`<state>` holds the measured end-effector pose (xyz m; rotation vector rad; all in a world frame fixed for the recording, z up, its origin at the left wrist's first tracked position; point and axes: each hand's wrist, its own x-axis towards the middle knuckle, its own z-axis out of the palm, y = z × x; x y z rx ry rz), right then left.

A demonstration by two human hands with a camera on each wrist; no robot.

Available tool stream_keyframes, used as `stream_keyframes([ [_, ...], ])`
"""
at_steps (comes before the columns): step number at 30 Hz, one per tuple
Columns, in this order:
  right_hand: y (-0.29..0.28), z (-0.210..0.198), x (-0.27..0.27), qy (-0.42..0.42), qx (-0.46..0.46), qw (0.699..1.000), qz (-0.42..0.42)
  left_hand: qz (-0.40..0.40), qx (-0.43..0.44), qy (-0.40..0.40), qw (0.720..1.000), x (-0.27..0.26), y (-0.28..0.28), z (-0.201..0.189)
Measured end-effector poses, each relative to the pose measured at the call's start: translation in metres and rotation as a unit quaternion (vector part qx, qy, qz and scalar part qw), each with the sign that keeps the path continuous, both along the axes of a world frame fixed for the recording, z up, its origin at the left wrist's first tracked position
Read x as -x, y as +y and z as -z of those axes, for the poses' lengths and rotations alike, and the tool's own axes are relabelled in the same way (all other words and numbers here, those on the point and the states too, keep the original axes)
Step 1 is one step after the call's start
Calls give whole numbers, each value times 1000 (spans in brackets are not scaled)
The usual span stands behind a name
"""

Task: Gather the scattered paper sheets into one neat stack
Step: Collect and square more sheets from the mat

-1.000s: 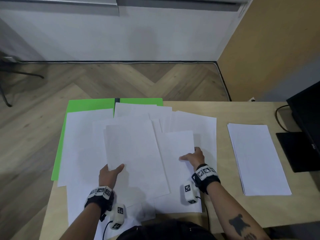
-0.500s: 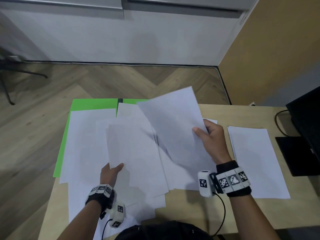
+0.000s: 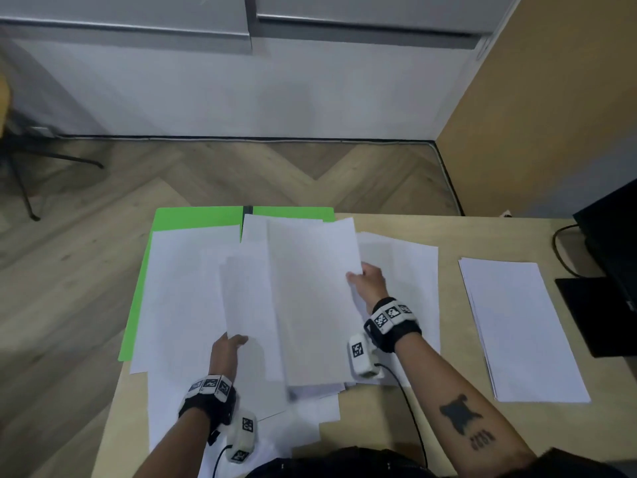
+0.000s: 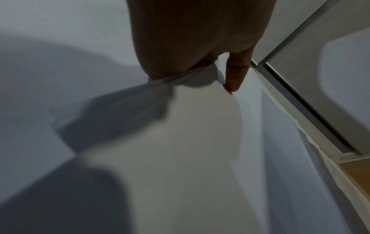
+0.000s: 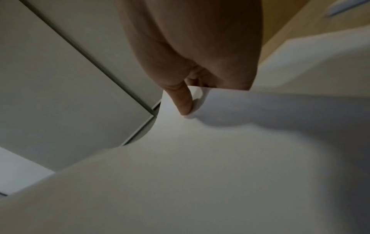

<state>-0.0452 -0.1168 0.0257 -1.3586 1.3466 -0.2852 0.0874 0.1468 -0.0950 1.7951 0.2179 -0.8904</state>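
One white sheet [image 3: 310, 298] is up off the pile, held over the middle of the scattered sheets [image 3: 179, 298] on the wooden table [image 3: 482, 236]. The right hand [image 3: 367, 282] has it by the right edge, and the right wrist view makes the grip plain: thumb on top, fingers [image 5: 185, 101] curled under, the paper pinched between them. Its lower end blurs over the pile near the table's front edge.

Over on the other side, the left hand [image 3: 225, 353] takes the lower left corner of a second sheet [image 3: 248, 305] just beside the first. From the left wrist, the thumb is on top and the paper edge is bunched under the fingers, so that's a pinch too.

Under both lie more loose white pages, overlapping at odd angles, some hanging off the near edge. Beneath them at the far left, a green folder [image 3: 193, 219] peeks out. Well apart on the right sits a squared-up stack [image 3: 517, 326] of paper, and past it, at the table's right end, a black monitor base [image 3: 593, 315] with a cable [image 3: 560, 243].
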Motion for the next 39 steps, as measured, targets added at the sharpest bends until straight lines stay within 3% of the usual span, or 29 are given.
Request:
stream_keyframes([
  [4, 14, 44, -6, 88, -35, 994, -62, 14, 2, 5, 1000, -2, 4, 6],
  [11, 43, 64, -26, 160, 20, 972, -170, -15, 17, 49, 999, 0, 2, 5],
  [17, 48, 69, -36, 193, 51, 941, -274, 68, -31, -18, 997, 1, 2, 0],
  [21, 38, 72, -26, 182, 52, 950, -248, 131, 14, -74, 989, 9, -13, -21],
  [26, 23, 59, 0, 78, -7, 991, -107, 146, 165, -103, 970, 23, -57, -95],
  [29, 8, 32, 13, -63, -68, 996, -3, 158, 232, -120, 952, 17, -76, -134],
  [35, -30, -43, 40, -297, -142, 944, -11, 166, 288, -68, 941, 0, -94, -182],
  [39, -47, -75, 57, -334, -137, 931, -51, 185, 317, -80, 927, 9, -106, -206],
])
